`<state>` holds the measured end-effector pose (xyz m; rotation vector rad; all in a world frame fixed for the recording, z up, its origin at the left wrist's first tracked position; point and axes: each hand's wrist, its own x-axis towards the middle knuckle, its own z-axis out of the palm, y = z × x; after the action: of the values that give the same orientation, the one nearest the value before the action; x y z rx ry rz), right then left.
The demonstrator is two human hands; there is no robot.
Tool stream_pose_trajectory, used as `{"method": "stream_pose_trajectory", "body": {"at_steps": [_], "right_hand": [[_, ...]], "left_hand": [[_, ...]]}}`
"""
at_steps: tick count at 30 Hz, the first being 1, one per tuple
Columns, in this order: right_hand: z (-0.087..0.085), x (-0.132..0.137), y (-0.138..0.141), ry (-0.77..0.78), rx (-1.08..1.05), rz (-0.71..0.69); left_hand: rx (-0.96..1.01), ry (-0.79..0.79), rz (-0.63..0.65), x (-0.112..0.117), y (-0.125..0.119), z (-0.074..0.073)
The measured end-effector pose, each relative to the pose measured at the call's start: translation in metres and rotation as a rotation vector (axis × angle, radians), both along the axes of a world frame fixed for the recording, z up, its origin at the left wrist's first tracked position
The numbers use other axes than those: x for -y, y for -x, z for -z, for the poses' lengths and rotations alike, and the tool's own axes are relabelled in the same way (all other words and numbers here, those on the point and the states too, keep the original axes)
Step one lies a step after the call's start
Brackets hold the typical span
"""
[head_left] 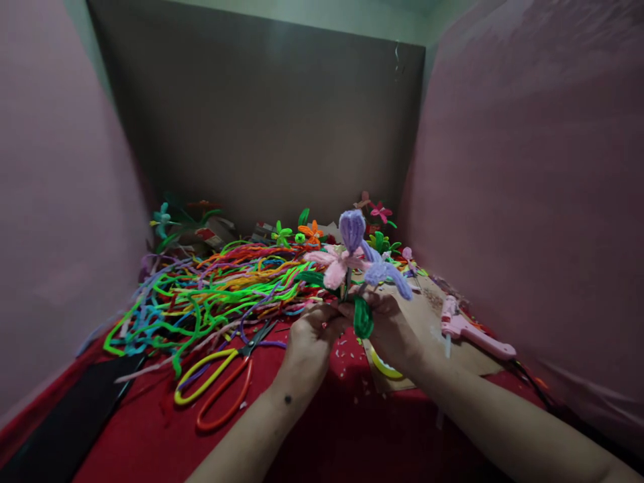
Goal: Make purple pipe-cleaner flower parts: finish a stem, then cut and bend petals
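Note:
Both my hands meet at the base of a small bouquet of pipe-cleaner flowers. It has a purple bud (351, 231) on top, a pink flower (334, 274) at the left and a purple flower (386, 272) at the right. Dark green leaves stick out, one green leaf (363, 317) hanging down in front of my fingers. My left hand (312, 335) pinches near the stems with its fingers closed. Closed around the stems from the right is my right hand (395, 329). The stem ends are hidden by the fingers.
Many coloured pipe cleaners (236, 282) heap at the left. Scissors (226, 376) with yellow and red handles lie before them. A pink glue gun (473, 329) rests on cardboard (427, 322) at the right. A black flat object (75, 416) lies front left; finished flowers (312, 232) stand behind.

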<state>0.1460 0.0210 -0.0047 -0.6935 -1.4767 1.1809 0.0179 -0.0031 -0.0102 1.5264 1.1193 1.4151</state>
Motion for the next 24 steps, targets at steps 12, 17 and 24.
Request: {"method": "stream_pose_trajectory", "body": {"at_steps": [12,17,24], "right_hand": [[-0.015,0.010,-0.068,-0.273,0.807,0.101],[0.009,0.030,-0.089,-0.364,1.230,0.055],[0.002,0.031,-0.087,-0.235,1.095,0.143]], "left_hand": [[0.001,0.023,-0.067,0.001,0.009,-0.017],[0.047,0.043,-0.039,-0.002,0.009,-0.013],[0.161,0.181,0.029,-0.006,0.011,-0.010]]}}
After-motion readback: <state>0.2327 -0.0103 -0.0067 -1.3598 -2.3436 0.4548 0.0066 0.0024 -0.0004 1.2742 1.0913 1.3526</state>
